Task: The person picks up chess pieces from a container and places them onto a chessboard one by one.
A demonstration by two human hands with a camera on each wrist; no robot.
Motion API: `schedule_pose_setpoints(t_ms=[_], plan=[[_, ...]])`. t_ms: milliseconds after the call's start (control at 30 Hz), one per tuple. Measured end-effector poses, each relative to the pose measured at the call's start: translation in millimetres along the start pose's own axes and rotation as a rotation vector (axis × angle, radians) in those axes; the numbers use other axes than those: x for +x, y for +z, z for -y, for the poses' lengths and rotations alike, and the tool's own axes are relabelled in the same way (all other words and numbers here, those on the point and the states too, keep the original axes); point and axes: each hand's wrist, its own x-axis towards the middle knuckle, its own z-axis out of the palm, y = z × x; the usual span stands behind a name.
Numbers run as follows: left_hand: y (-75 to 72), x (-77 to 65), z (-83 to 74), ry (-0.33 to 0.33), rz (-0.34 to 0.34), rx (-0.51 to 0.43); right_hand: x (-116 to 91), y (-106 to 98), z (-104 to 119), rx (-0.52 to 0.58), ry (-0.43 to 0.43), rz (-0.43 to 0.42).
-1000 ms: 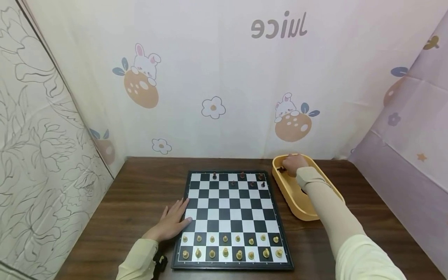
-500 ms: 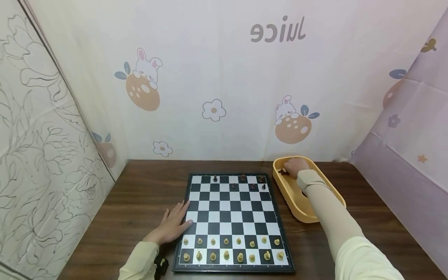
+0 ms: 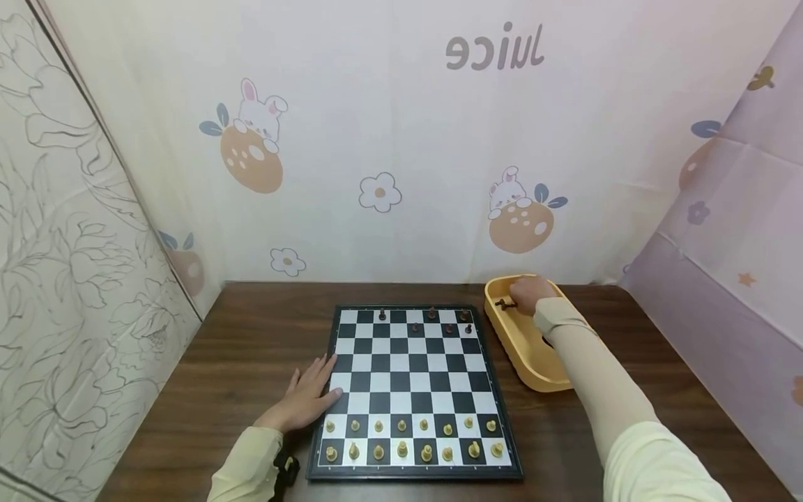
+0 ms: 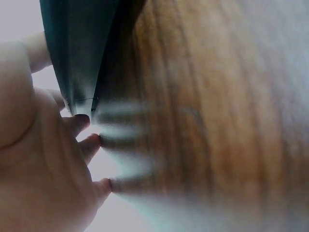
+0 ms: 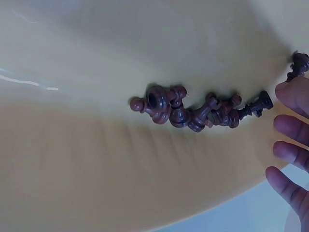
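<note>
My left hand [image 3: 304, 399] lies along the left side of a black-and-white chessboard [image 3: 401, 383], fingertips and thumb at its edge. In the left wrist view, the fingers [image 4: 88, 145] extend under the board's dark side [image 4: 84, 53]. My right hand [image 3: 532, 291] reaches down into a yellow basket [image 3: 530, 380]. In the right wrist view its fingers [image 5: 292, 126] are spread apart beside a heap of dark brown chess pieces [image 5: 179, 117]. The uppermost fingertip overlaps a dark chess piece [image 5: 300, 64] at the frame's right edge; part of this hand is out of frame.
Two rows of light chess pieces [image 3: 402, 450] stand on the board's near side. Several dark chess pieces [image 3: 431, 314] stand along the far side. The brown wooden table [image 3: 270, 314] ends at a printed curtain [image 3: 326, 230] behind, with more curtains on both sides.
My right hand has shifted slightly right inside the basket, so more of the dark pieces show to its left. The left hand stays at the board's edge, and the head view has tilted slightly.
</note>
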Motion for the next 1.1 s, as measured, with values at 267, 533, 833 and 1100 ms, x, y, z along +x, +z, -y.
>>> schedule_pose_setpoints(t_ms=[267, 533, 833, 1100], plan=[[-3.3, 1.4, 1.4, 0.016, -0.007, 0.008, 2.0, -1.1, -7.4, 0.022, 0.002, -0.016], [-2.6, 2.2, -0.1, -0.002, -0.005, 0.026, 3.9, -5.9, -10.2, -0.010, 0.003, 0.025], [-2.7, 0.7, -3.3, -0.012, 0.002, 0.018, 2.1, -23.2, -11.3, -0.053, -0.008, 0.024], [0.1, 0.3, -1.2, -0.010, 0.003, 0.016, -0.7, -39.7, -2.1, -0.049, -0.055, -0.057]])
